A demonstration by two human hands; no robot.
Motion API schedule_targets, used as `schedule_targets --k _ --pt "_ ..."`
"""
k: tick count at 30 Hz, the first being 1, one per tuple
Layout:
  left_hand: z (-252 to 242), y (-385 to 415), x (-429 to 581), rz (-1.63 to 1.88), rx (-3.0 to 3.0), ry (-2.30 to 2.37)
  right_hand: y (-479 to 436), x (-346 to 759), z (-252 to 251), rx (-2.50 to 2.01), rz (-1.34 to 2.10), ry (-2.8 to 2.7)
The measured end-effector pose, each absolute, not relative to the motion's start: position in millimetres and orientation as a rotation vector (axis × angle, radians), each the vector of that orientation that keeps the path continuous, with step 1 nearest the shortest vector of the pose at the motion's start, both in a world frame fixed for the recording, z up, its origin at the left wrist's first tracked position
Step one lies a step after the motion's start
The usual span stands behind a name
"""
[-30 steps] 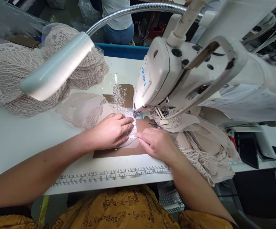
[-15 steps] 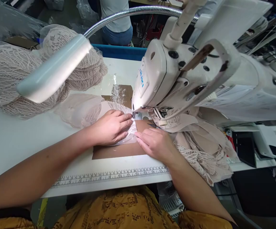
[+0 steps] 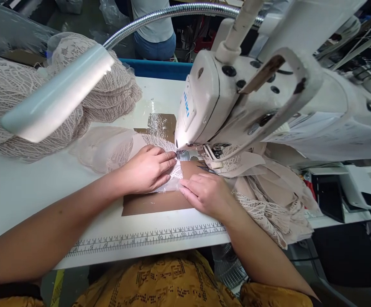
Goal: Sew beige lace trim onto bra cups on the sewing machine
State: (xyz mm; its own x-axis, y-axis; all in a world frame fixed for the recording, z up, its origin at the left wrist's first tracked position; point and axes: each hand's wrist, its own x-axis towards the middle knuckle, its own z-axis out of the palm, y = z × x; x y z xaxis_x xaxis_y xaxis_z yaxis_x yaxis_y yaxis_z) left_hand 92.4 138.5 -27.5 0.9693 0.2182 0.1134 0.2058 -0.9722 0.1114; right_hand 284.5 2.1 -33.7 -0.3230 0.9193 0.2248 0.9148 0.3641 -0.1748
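Pale lace fabric (image 3: pixel 176 171) with a sheer layer lies under the needle end of the white sewing machine (image 3: pixel 194 98). Stretched out over it, my left hand (image 3: pixel 150 168) rests flat, its fingertips close to the presser foot (image 3: pixel 179 154). My right hand (image 3: pixel 206 192) is curled at the fabric's right edge, with thumb and index finger pinching it. Brown covering (image 3: pixel 153 204) shows on the table beneath both hands. Just beyond my right knuckles lie dark scissors (image 3: pixel 207 168), partly hidden.
Lace bundles (image 3: pixel 108 89) are heaped at the left behind a lamp head (image 3: pixel 57 94) on a bendable metal neck. More lace pieces (image 3: pixel 268 200) hang over the right side. A printed ruler (image 3: pixel 147 239) runs along the front edge. A person (image 3: pixel 153 30) sits beyond.
The view has shifted slightly, and the lamp head appears farther left. The fabric under my hands has moved a little; both hands keep nearly the same pose.
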Motion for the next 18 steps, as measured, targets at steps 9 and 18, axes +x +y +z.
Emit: schedule_targets --k 9,18 --pt "-24 126 94 0.268 3.127 0.168 4 283 -38 -1.634 -0.089 -2.317" --pt "-32 125 93 0.311 3.106 0.249 6 284 -40 -1.606 -0.097 -2.289"
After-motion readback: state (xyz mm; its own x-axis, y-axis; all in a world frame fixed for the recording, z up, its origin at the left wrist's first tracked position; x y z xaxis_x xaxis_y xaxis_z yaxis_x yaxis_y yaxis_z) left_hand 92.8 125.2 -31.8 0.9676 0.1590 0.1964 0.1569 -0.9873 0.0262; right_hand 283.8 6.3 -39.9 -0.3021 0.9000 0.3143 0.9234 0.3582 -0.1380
